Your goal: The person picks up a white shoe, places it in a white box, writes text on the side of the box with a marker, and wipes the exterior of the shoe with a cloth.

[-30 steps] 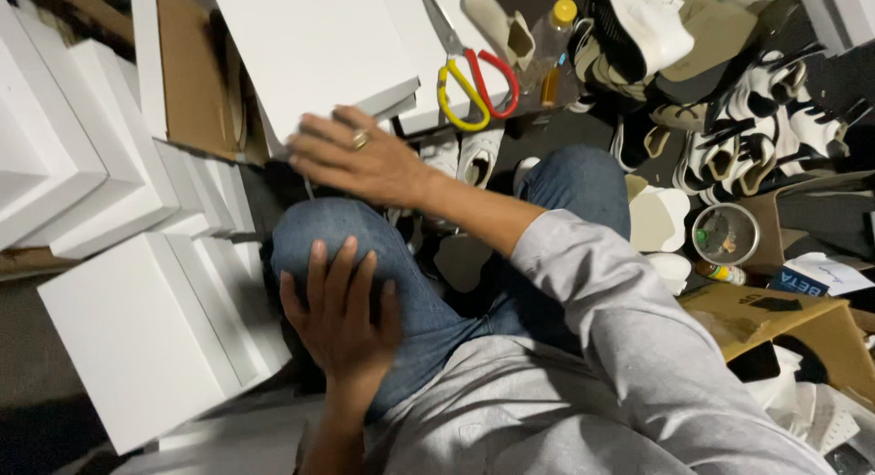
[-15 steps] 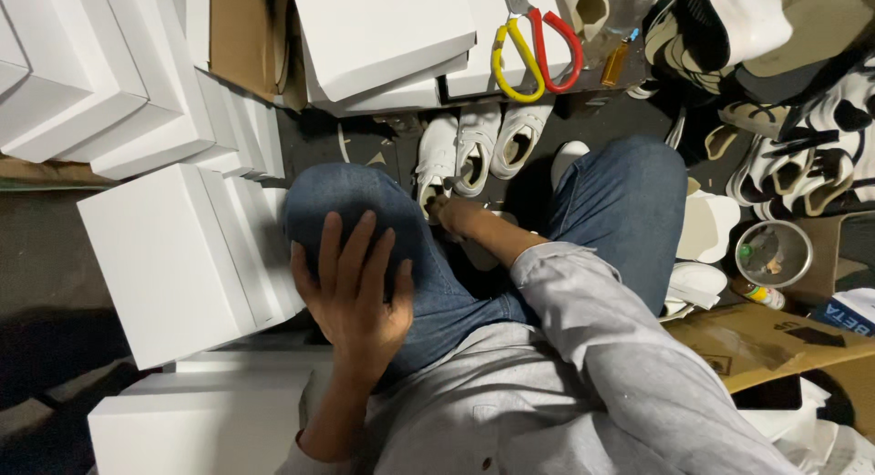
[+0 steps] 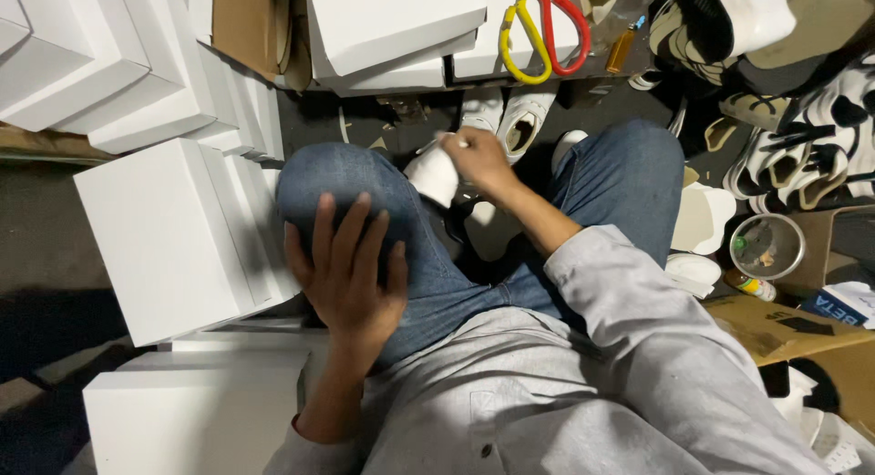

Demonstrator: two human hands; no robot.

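My left hand [image 3: 351, 270] lies flat on my left knee, fingers spread over the blue jeans, holding nothing. My right hand [image 3: 478, 159] reaches down between my knees and grips a white shoe [image 3: 435, 172] by its upper edge. A pair of white sneakers [image 3: 510, 119] stands on the dark floor just beyond that hand. My grey sleeve [image 3: 629, 302] runs back from the wrist toward the lower right.
Stacks of white boxes [image 3: 164, 233] crowd the left side and the far edge. Scissors with a yellow and a red handle [image 3: 547, 33] lie on a box at the top. Shoe parts and soles [image 3: 802, 156] pile up on the right, beside a round container [image 3: 767, 245] and cardboard [image 3: 784, 325].
My right hand came down from the boxes at the top to between my knees and took hold of a white shoe. The view shifted. My left hand stayed on the knee.
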